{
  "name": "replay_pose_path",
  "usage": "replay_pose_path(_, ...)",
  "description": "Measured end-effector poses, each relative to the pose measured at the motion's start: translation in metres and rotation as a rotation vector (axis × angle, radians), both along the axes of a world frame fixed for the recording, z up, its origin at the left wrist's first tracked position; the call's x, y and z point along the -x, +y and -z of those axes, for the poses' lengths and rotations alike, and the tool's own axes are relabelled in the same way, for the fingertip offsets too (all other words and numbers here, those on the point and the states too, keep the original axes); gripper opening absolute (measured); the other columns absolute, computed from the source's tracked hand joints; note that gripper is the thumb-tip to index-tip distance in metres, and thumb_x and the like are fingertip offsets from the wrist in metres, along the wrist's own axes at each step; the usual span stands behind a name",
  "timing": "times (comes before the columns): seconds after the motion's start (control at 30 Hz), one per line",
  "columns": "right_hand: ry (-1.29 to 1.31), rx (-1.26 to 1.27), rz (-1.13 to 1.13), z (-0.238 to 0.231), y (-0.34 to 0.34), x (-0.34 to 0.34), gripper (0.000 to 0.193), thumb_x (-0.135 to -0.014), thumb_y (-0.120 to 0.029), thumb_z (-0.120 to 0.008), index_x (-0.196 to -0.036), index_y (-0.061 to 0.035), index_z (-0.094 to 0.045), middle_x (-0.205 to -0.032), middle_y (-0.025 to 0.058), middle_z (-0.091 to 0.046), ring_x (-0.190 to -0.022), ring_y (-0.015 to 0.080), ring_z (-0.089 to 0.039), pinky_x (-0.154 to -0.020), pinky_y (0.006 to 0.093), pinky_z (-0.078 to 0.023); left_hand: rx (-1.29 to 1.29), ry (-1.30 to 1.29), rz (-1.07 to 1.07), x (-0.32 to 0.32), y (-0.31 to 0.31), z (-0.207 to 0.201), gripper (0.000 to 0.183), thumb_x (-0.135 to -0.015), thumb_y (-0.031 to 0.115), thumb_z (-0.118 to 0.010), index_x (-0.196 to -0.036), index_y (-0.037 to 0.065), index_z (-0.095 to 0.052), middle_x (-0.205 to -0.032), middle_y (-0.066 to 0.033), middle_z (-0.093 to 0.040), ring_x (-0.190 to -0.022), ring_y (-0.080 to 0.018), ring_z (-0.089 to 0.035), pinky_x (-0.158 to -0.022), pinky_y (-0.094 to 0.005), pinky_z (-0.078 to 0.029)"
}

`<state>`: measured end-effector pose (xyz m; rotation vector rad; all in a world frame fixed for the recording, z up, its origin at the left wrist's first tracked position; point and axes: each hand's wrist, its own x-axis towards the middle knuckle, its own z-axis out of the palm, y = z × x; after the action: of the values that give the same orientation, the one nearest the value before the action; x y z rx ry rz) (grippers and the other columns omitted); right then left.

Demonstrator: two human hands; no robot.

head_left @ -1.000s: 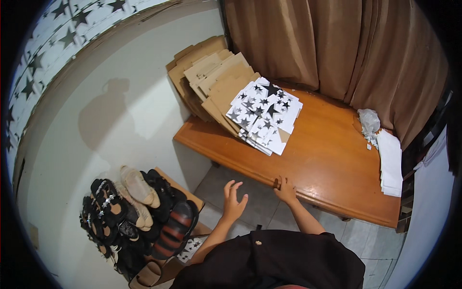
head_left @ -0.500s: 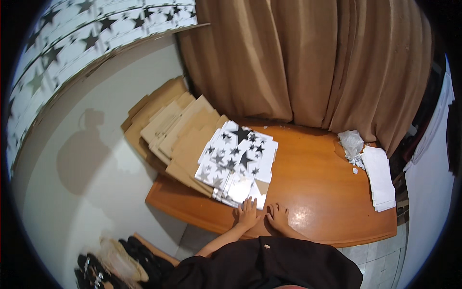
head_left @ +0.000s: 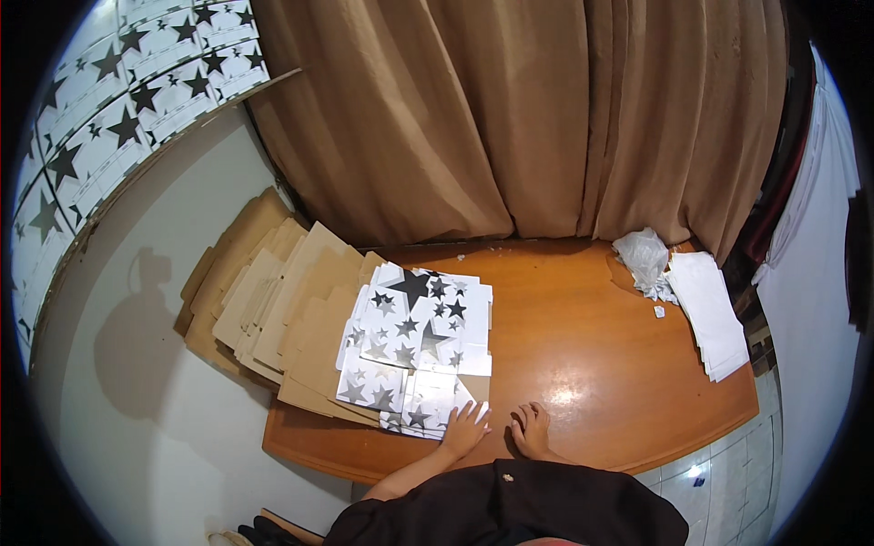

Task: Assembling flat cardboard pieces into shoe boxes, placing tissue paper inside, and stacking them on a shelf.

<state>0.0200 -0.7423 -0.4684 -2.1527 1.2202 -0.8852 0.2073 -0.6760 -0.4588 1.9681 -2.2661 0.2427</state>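
Observation:
A pile of flattened white cardboard boxes printed with black and grey stars (head_left: 410, 332) lies on the wooden table, left of the middle. My left hand (head_left: 465, 430) rests on the near right corner of this pile, its fingers spread and reaching over the edge. To the right, apart from the pile, my right hand (head_left: 532, 430) lies on the tabletop with nothing visible in it. Its fingers are slightly bent and apart. Plain brown flattened cardboard (head_left: 314, 350) spreads out under and beside the star-printed pieces, leaning up toward the wall.
Brown curtains (head_left: 537, 118) hang behind the table (head_left: 583, 318). At the far right are a crumpled clear plastic bag (head_left: 643, 259) and a stack of white paper (head_left: 707, 314). Star-printed boxes (head_left: 127, 100) stand at upper left. Dark items (head_left: 269, 531) are by the lower left.
The view has shifted, so the cardboard and table appear farther left and lower. My left hand lies further onto the pile's corner, and the gap between my hands is slightly wider.

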Motion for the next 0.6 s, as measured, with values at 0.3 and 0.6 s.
replay_pose_path(0.3, -0.209, 0.061, -0.004, -0.007, -0.024, 0.048, 0.037, -0.081, -0.014, -0.059, -0.116, -0.0034, -0.050, -0.120, 0.0235, -0.040, -0.109, 0.0392, -0.040, -0.093, 0.0472, -0.035, 0.024, 0.286, 0.166, -0.004, 0.010, -0.017, 0.025, -0.077, 0.034, -0.065, -0.088, 0.012, -0.061, -0.109, -0.0118, -0.056, -0.109, -0.0265, -0.050, -0.089, -0.0502, -0.035)
replay_pose_path(0.6, -0.427, -0.055, 0.148, -0.030, -0.067, 0.121, 0.027, -0.086, -0.004, -0.048, -0.113, 0.0011, -0.048, -0.121, 0.0191, -0.035, -0.106, 0.0285, -0.046, -0.077, 0.0337, -0.055, 0.134, 0.144, 0.054, 0.005, 0.009, -0.012, 0.016, -0.077, 0.025, -0.066, -0.081, 0.011, -0.060, -0.097, -0.0036, -0.058, -0.098, -0.0183, -0.054, -0.089, -0.0445, -0.035)
